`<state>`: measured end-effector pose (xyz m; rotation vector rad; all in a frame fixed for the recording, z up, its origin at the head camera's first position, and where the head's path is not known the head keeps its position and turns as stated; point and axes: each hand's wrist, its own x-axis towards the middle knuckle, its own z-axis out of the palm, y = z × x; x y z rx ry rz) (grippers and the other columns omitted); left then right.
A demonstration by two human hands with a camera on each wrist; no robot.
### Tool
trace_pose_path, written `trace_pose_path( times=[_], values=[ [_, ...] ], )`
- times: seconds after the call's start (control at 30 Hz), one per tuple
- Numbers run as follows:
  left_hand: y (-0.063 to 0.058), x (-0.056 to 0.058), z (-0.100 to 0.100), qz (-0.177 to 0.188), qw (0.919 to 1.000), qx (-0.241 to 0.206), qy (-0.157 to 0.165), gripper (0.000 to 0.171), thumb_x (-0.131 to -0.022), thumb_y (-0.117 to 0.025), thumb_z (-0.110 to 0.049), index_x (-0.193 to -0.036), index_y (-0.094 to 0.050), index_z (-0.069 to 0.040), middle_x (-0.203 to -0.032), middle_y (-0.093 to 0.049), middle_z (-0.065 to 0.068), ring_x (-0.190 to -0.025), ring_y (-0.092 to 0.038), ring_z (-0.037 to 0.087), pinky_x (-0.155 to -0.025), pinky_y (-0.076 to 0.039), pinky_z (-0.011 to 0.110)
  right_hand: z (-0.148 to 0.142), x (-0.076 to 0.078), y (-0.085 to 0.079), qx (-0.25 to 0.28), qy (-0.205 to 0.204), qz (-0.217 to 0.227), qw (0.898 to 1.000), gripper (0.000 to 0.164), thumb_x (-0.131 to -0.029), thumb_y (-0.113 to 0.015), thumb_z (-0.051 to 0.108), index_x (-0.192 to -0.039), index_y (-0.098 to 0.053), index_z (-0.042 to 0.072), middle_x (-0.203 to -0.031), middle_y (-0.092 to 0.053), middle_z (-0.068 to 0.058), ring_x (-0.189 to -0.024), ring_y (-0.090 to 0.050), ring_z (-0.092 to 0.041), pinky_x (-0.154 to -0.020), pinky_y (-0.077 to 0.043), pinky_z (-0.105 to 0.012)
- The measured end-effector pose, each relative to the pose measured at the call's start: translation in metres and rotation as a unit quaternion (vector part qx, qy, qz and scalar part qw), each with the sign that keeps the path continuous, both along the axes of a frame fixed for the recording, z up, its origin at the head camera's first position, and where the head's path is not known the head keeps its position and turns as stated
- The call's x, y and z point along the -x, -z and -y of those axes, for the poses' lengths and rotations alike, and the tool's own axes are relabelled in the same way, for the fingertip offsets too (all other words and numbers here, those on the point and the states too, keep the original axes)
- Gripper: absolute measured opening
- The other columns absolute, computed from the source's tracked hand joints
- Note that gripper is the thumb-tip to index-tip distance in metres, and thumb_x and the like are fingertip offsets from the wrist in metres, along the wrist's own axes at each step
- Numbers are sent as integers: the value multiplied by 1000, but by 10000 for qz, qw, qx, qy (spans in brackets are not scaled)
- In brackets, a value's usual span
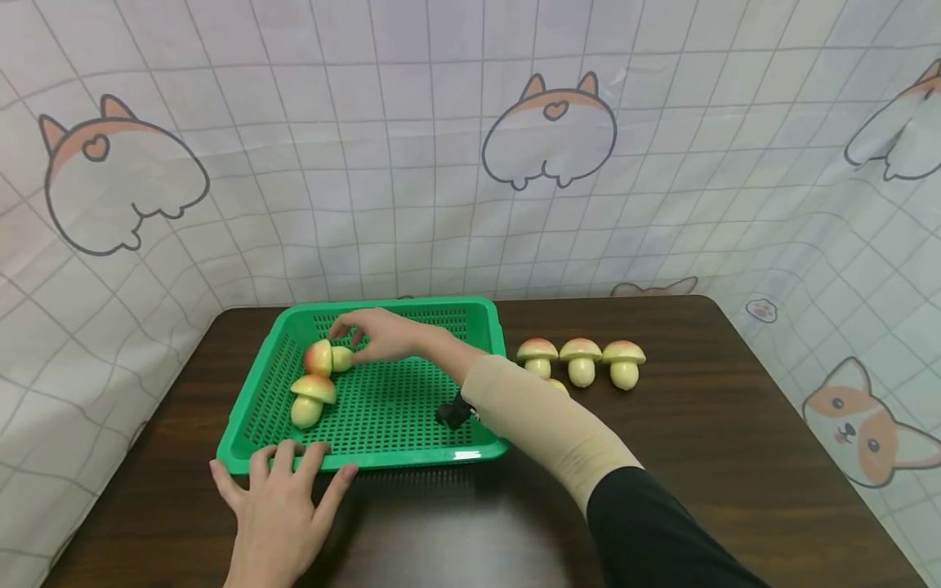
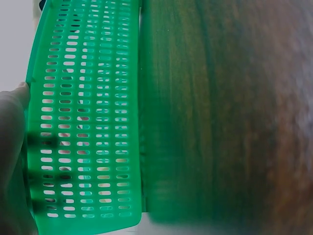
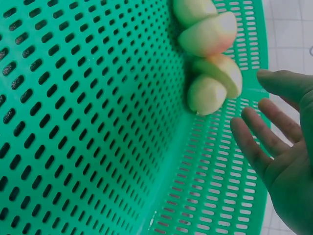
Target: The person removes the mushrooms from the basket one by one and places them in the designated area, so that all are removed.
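Inside the green plastic basket [image 1: 382, 460], two toy mushrooms lie at the left end, touching each other. The upper mushroom [image 1: 319, 357] is on its side with its stem to the right; the lower mushroom [image 1: 310, 399] has its cap up. My right hand [image 1: 382, 333] hovers beside the upper one, thumb close to its stem. In the right wrist view its fingers are spread, apart from both mushrooms [image 3: 208, 95]. My left hand [image 1: 283, 506] rests spread fingers on the basket's near rim, and a fingertip [image 2: 22, 93] shows at that edge in the left wrist view.
Three toy mushrooms [image 1: 581, 362] stand in a row on the dark wooden table [image 1: 720, 425], right of the basket. Another mushroom [image 1: 557, 385] is partly hidden behind my right forearm. A black wrist device [image 1: 454, 412] sits under that arm. Patterned cloth [image 1: 441, 204] hangs behind the table.
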<state>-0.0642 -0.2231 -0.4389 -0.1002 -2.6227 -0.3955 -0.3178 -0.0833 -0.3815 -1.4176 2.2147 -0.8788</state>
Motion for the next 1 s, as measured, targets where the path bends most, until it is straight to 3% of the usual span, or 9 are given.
trace_pose_path(
  times=[0.23,0.5,0.7,1.0],
  values=[
    [0,-1,1,15,10000,-17,-37,48,-98,-64,-54,-111,-70,-8,-105,-60,18,-113,-46,51,-100,8,86,11,-3,7,-496,-141,-171,9985,62,-97,-74,9,-152,-46,9,-156,-44,-4,-135,-50,-24,-99,-43,-21],
    [1,0,0,-103,9999,16,27,47,-98,-64,-53,-111,-69,-8,-106,-60,20,-112,-47,51,-100,7,86,20,-2,20,-831,-322,-574,9944,76,-94,-77,11,-159,-38,19,-165,-28,-2,-149,-27,-13,-113,-32,-25],
    [0,0,0,-151,9999,-2,60,46,-98,-64,-53,-111,-69,-9,-106,-60,20,-113,-46,51,-100,9,86,21,-1,24,-1082,-415,-727,9906,84,-94,-77,13,-163,-29,21,-170,-15,-8,-155,-16,-19,-116,-32,-31],
    [1,0,0,-138,9999,24,86,47,-98,-64,-53,-111,-69,-8,-104,-60,20,-112,-47,51,-100,9,86,24,-1,32,-1389,-274,-1039,9845,84,-96,-76,16,-164,-26,22,-171,-9,-5,-155,-17,-21,-113,-35,-30]
  ],
)
